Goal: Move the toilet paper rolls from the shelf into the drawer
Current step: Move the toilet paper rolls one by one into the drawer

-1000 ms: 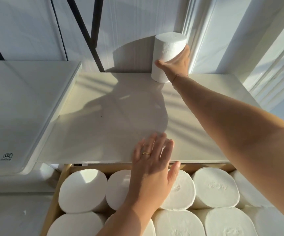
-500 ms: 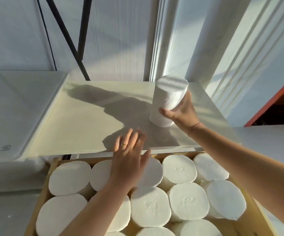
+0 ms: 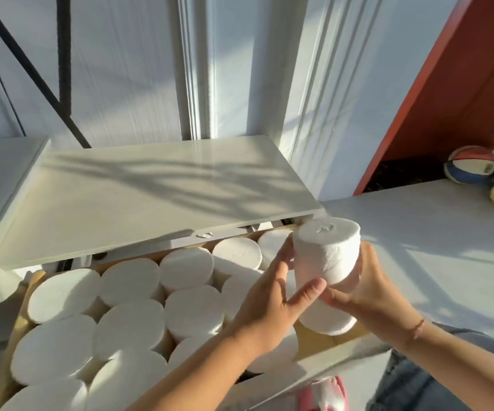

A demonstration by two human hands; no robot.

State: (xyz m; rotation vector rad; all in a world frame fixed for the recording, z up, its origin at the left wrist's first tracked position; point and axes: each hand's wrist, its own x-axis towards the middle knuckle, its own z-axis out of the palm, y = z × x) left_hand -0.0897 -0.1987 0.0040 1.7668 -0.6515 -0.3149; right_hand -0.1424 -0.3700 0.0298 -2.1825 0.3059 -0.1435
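While both hands cradle one toilet paper roll (image 3: 327,250) above the right end of the open drawer (image 3: 340,353), the transfer step is in hand: the roll is off the shelf (image 3: 139,200) and not yet set down. The right hand (image 3: 370,295) wraps it from the far side and below, fingers curled around its lower wall. The left hand (image 3: 272,295) presses against its near side, thumb hooked under the bottom edge and fingers spread up along the paper. The roll stands roughly upright, its flat end facing up, just in front of the shelf's front right corner.

The shelf top shows no other roll, only bands of shadow, so this looks like the last one to move. The drawer is nearly packed: upright rolls (image 3: 133,324) fill it from the left wall across in tight rows, touching one another. Directly under the held roll another roll (image 3: 326,323) sits by the drawer's front right corner, with a strip of bare wooden floor beside it. Whether a full gap remains there is hidden by the hands.

The next move calls for lowering the roll straight down into whatever space is left at the right end, keeping it upright. It may need a gentle squeeze against its neighbours, since soft paper gives a little. The left hand would have to slip clear before the roll seats.
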